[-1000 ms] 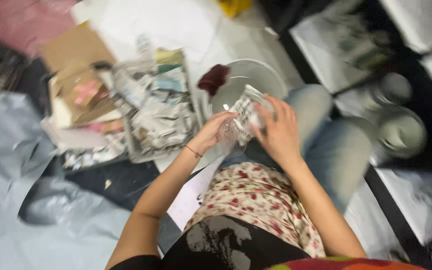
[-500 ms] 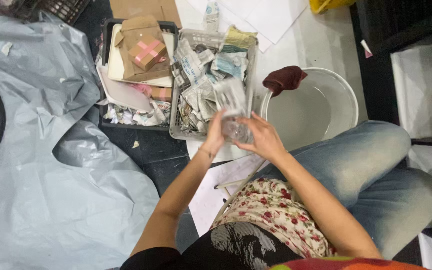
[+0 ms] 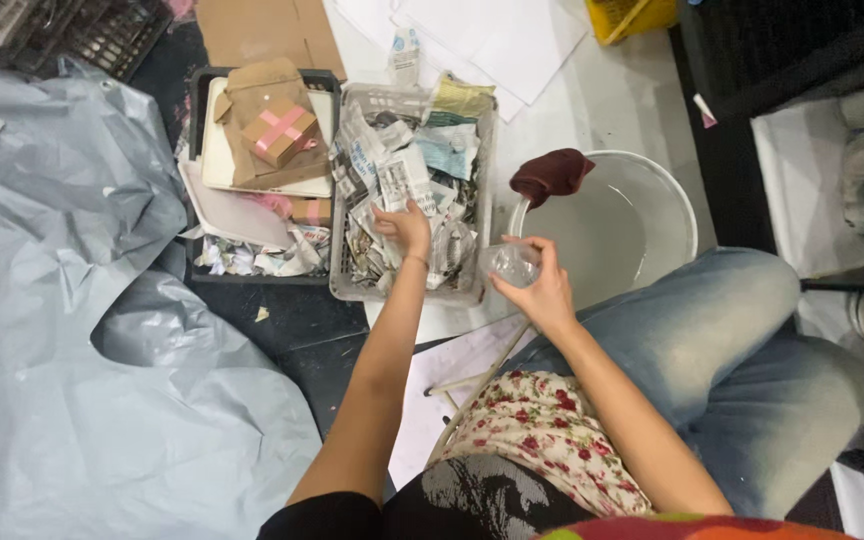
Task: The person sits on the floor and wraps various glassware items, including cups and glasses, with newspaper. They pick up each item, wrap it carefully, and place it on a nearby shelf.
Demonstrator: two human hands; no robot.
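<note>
Left hand (image 3: 404, 226) pinching newspaper scraps (image 3: 407, 185) in the grey basket (image 3: 407, 292), right hand (image 3: 542, 290) gripping a clear glass jar (image 3: 512, 263) beside the water basin (image 3: 687, 215); I'd lift 1 strip cleanly, keeping the jar steady.

Big crinkled grey plastic sheet (image 3: 72, 330) on the left, a dark tray (image 3: 195, 150) holding a small cardboard box (image 3: 279, 131) (pink tape cross), white basin (image 3: 674, 205) with a maroon cloth (image 3: 550, 175).
</note>
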